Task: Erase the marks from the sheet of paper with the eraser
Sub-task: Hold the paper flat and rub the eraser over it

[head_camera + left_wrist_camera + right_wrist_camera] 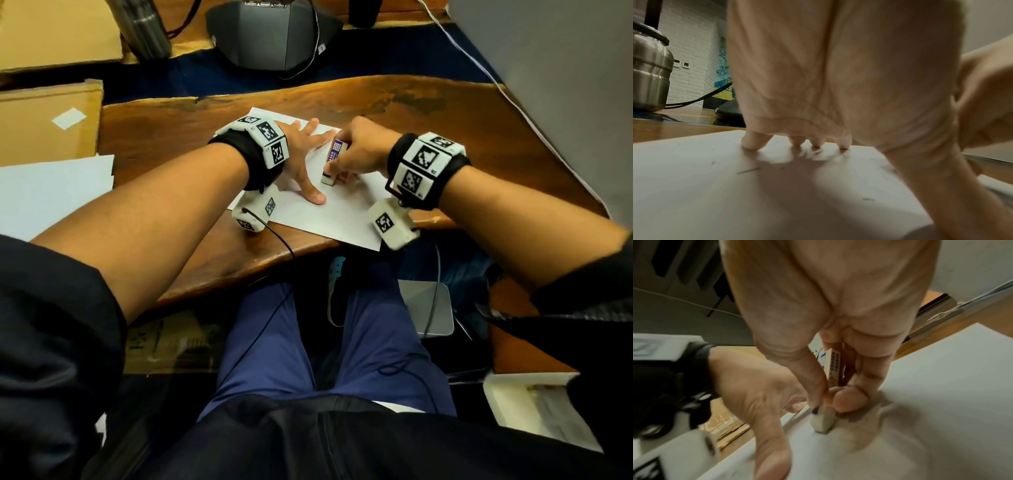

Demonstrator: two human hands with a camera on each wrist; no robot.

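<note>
A white sheet of paper point(329, 216) lies on the wooden desk near its front edge. My left hand point(305, 154) lies flat on the sheet with fingers spread, fingertips point(754, 142) pressing it down. My right hand point(356, 150) pinches an eraser point(331, 164) in a purple-and-white sleeve, standing almost upright. Its bare white end point(823, 420) touches the paper just right of my left thumb. Faint grey smudges point(861, 431) show on the paper around the eraser. Small dark crumbs point(748, 170) lie scattered over the sheet.
The wooden desk point(428, 113) runs left to right. Cardboard boxes point(44, 123) and loose white sheets point(51, 195) sit at the left. A dark grey stand base point(270, 37) and a steel flask point(649, 73) stand behind. A white cable point(479, 65) runs along the right.
</note>
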